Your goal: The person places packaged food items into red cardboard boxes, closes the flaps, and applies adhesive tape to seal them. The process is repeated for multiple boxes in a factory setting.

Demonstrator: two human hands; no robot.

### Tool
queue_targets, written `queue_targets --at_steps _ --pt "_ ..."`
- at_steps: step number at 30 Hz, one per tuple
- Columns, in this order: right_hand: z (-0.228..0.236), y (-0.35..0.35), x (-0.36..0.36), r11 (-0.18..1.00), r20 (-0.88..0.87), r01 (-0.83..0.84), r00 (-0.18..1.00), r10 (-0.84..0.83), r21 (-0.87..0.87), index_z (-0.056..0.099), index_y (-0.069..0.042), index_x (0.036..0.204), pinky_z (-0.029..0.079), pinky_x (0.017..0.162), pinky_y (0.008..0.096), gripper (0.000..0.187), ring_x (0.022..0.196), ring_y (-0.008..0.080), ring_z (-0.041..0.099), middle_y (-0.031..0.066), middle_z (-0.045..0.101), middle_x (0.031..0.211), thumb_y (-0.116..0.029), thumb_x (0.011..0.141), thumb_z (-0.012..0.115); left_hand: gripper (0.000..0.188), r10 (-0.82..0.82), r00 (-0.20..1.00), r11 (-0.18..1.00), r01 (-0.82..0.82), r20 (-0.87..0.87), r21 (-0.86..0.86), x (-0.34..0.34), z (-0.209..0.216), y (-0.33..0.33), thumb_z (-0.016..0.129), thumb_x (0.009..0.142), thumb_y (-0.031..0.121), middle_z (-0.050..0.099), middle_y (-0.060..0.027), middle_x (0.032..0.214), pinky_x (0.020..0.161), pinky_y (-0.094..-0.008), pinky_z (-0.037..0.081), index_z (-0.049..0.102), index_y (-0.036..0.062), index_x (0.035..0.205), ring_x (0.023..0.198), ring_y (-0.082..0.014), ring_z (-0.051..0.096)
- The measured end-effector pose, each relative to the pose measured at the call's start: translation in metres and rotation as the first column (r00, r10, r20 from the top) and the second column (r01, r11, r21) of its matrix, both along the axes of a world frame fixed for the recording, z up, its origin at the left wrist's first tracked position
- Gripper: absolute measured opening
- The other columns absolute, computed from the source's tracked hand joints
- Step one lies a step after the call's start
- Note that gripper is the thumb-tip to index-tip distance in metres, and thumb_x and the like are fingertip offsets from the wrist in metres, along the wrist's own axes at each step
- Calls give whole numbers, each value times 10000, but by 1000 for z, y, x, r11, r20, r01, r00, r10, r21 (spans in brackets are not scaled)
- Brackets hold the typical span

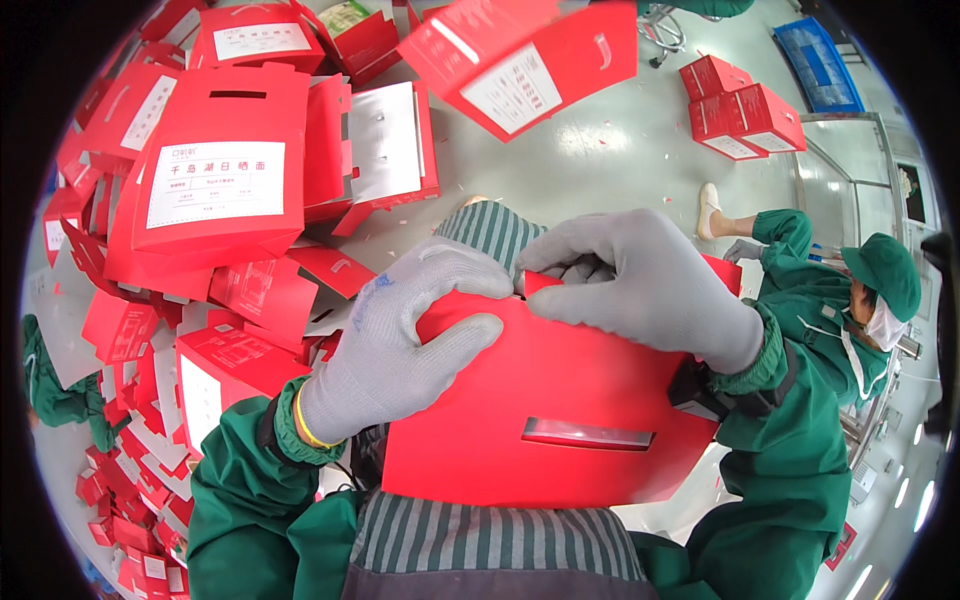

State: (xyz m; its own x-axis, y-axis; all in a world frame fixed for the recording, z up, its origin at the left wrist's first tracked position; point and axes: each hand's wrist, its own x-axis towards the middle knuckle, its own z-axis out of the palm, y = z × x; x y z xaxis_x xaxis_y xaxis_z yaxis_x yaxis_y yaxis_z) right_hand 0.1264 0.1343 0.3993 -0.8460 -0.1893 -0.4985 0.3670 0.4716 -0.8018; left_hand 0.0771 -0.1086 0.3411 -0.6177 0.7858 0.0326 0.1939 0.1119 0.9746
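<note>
Box (600, 385) of bright red card is lying just in front of the person's striped apron (490, 535) in the head view, the only view, its long side seemingly running left to right. A narrow slit (588, 434) is opening in its upward face, showing something silvery inside.

The gloved left hand (395, 335) is reaching over the box's far left part. Its thumb is spreading apart from its fingers, and the fingertips are resting by the far edge. The gloved right hand (645, 285) is arching over that same edge, its thumb and first finger pinching a small red tab (541, 283).

That tab is sitting between the two hands, just right of the left fingertips, with the right hand being nearer. The slit is lying closer to the body, apart from all the fingertips, and is running roughly along the long side.

Around them, a heap of red boxes (220, 225) with white labels is filling the left, and a co-worker (825, 320) in green is facing inward at the right.

The right hand's other fingers are curling behind its thumb, so what they are touching is hard to make out. Whether the left thumb is pressing the card or hovering, one cannot tell. The box's underside is facing away, unseen, and its lower right edge is blurring.
</note>
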Motion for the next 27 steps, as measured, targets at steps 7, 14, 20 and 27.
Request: queue_targets --at_steps 7,14,20,27 --pt "-7 5 -1 990 85 70 995 -60 -122 749 23 1088 531 730 220 238 797 58 650 45 752 934 -67 868 768 266 -12 1000 1000 12 -25 9 1 -1 -1 693 827 -12 687 -118 1134 1003 -387 503 676 20 1090 1109 -255 650" --pt "-4 5 -5 997 68 9 998 -4 -73 745 31 1070 538 719 247 260 770 95 659 71 748 880 -122 865 790 265 -12 1000 1000 12 -6 -10 -1 2 -1 694 829 -16 681 -118 1131 1001 -388 503 672 24 1090 1106 -255 651" --pt "5 2 -21 994 90 -109 990 110 -9 740 42 1034 525 701 224 226 761 65 647 57 743 879 -69 841 775 253 -17 1000 999 17 9 -39 -2 6 -1 689 834 -14 675 -121 1136 998 -381 498 665 21 1084 1098 -254 649" --pt "15 0 -15 995 135 -92 987 85 49 740 16 965 525 663 251 158 724 97 655 55 713 840 -36 817 759 242 -31 999 998 30 -15 -49 -5 7 0 672 849 14 668 -124 1135 991 -385 493 659 24 1090 1085 -260 639"
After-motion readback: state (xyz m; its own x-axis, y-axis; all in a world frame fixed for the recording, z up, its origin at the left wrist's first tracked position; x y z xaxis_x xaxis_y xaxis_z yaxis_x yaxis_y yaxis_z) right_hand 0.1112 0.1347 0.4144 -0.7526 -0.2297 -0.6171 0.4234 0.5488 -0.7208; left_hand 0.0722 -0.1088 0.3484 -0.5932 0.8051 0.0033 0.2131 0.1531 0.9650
